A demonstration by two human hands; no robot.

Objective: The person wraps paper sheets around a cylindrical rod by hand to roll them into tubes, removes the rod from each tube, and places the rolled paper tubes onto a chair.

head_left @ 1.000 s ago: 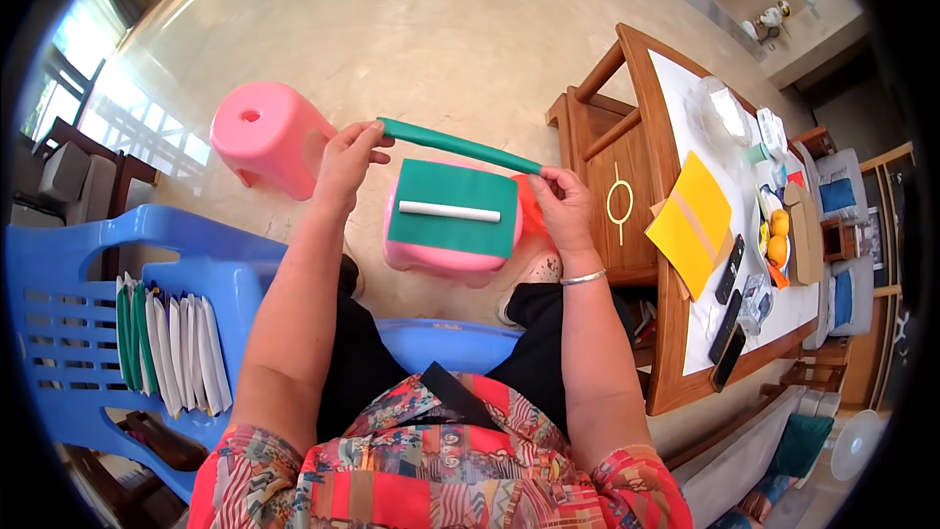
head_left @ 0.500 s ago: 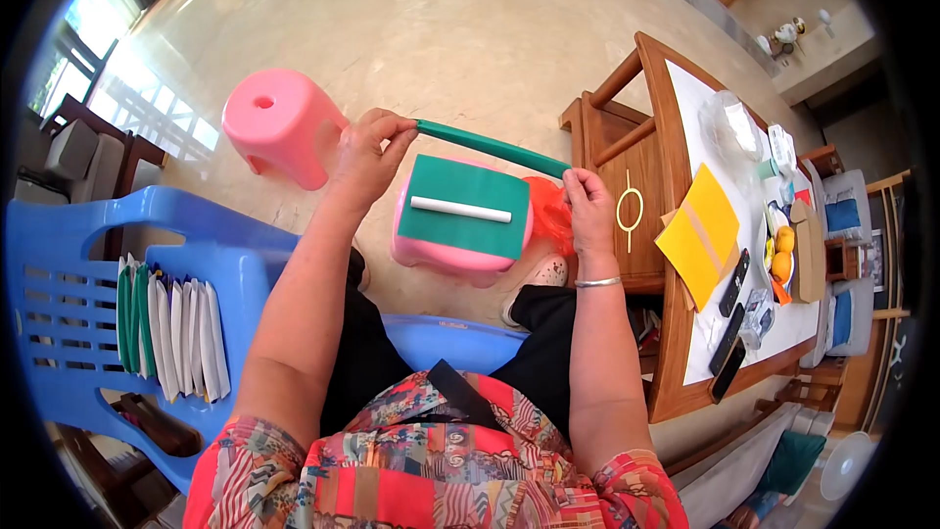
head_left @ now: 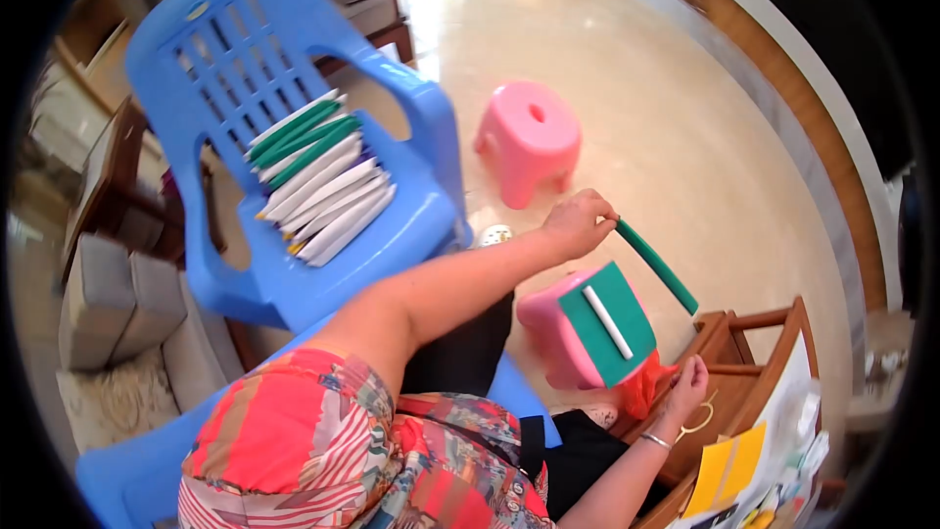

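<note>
My left hand (head_left: 585, 222) pinches one end of a long, flat green folded strip (head_left: 658, 266), which slants down to the right in the air. My right hand (head_left: 689, 384) holds nothing, its fingers loosely bent, apart from the strip's free end and close to the red plastic bag (head_left: 646, 384). Between the hands and my legs, a green sheet (head_left: 584, 323) lies on a pink stool (head_left: 550, 328). A white stick-like roll (head_left: 608, 321) rests across that sheet. Several white and green folded pieces (head_left: 318, 186) lie in a row on the blue chair's seat.
The blue plastic chair (head_left: 431, 142) stands at my left. Beyond it is a second pink stool (head_left: 534, 132). At lower right, a wooden table (head_left: 798, 358) carries a yellow envelope (head_left: 727, 470) and other items. A grey sofa (head_left: 147, 309) is at far left.
The view has swung left toward the blue chair. My right hand has let go of the green strip, which now hangs from my left hand alone. The sheet and white roll stay on the stool.
</note>
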